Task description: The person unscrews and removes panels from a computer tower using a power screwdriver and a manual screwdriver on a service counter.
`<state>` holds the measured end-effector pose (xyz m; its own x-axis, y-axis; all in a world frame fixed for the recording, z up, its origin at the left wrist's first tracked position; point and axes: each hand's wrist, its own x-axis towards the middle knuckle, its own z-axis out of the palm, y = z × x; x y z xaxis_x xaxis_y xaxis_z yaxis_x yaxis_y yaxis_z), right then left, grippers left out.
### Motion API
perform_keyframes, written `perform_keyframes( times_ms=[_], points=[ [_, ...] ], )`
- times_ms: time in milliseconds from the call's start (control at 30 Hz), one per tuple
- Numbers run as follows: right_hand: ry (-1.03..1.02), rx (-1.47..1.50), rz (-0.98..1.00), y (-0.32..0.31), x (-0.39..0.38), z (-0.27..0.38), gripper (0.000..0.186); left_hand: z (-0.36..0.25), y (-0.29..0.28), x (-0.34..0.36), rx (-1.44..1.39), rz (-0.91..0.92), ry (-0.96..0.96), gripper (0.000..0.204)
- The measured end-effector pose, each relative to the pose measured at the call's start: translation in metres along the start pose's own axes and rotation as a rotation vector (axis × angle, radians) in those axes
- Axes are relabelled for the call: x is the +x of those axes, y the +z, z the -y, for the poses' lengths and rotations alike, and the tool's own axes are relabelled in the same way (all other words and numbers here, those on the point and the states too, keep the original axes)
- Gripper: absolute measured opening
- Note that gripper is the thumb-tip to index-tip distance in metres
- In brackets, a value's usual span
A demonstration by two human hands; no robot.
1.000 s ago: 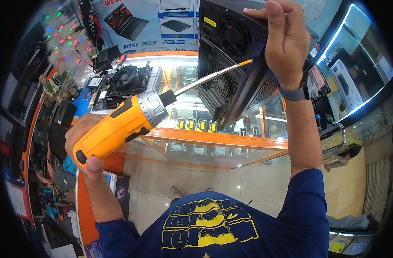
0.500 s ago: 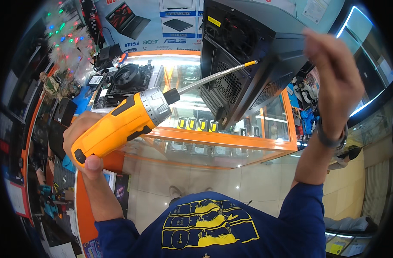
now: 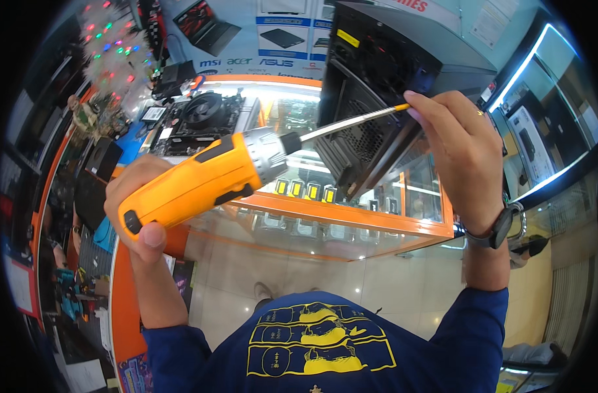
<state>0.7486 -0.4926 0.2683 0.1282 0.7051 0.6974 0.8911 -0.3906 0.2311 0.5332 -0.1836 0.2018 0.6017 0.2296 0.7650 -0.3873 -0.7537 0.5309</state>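
Note:
My left hand (image 3: 132, 203) is closed round a yellow-and-black cordless screwdriver (image 3: 191, 177), which points up and to the right with a long silver bit (image 3: 351, 121) ending in a yellow tip. My right hand (image 3: 462, 157), wearing a dark watch, has its thumb and fingertips closed on the tip of that bit. Just behind the bit stands a black computer case (image 3: 377, 52), open at the side facing me, with a fan grille and a yellow sticker. It rests on an orange-framed glass display counter (image 3: 312, 203), partly hidden behind my right hand and the bit.
A motherboard with a cooler (image 3: 200, 111) lies on the counter's back left. A lit white tinsel tree (image 3: 109, 46) and a figurine (image 3: 83, 114) stand at far left, above a cluttered bench (image 3: 83, 288). A glass cabinet with light strips (image 3: 541, 137) is at right; a banner (image 3: 279, 39) hangs behind.
My right hand has left the top of the case, swung outward and come down onto the bit's tip. The screwdriver has shifted slightly to the right, and the view has shifted a little.

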Motion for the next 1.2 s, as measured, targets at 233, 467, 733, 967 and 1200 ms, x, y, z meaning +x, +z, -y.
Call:
perform_keyframes(
  times_ms=[233,467,733,967,1200],
  points=[
    [-0.035,-0.125,0.078,-0.009,0.009,0.011,0.036,0.026,-0.006,-0.033,-0.147,-0.143,-0.104,0.084],
    [-0.122,-0.217,0.111,-0.001,0.002,-0.001,0.043,0.069,-0.023,-0.129,-0.656,-0.535,-0.540,0.071],
    [-0.305,-0.150,0.098,-0.001,0.000,-0.014,0.039,0.090,-0.077,-0.166,-0.649,-0.846,-0.680,0.061],
    [-0.169,0.399,-0.048,0.015,-0.006,0.043,0.033,0.110,-0.114,-0.158,-0.295,-0.855,-0.554,0.049],
    [-0.091,0.603,0.024,0.063,-0.006,0.097,0.030,0.152,-0.158,-0.106,0.725,-0.274,-0.504,0.044]
  ],
)
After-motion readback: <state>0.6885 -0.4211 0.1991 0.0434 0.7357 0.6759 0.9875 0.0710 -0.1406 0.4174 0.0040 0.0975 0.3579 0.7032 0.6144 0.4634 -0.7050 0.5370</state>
